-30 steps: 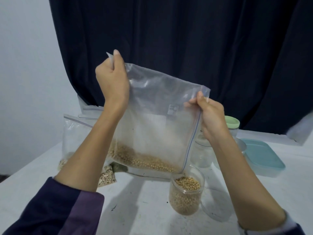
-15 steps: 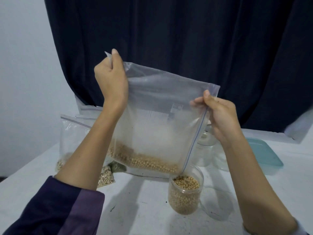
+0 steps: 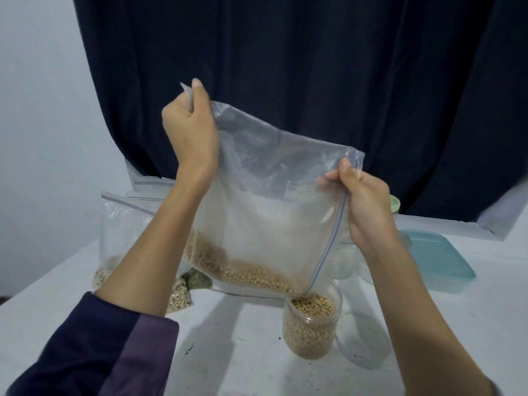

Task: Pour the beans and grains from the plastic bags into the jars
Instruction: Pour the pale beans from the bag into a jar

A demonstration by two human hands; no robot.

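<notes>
Head view: my white table (image 3: 257, 367) has bare surface in front of the jar (image 3: 311, 327), with spare bags (image 3: 123, 232) at left and a teal-lidded box (image 3: 437, 258) at right. Compared with half a second ago, my right hand (image 3: 368, 207) sits lower. My left hand (image 3: 190, 132) pinches the clear bag (image 3: 271, 210) by its raised corner; my right grips the zip edge. Beans (image 3: 251, 275) pool at the bag's lowest corner, just above the nearly full jar.
</notes>
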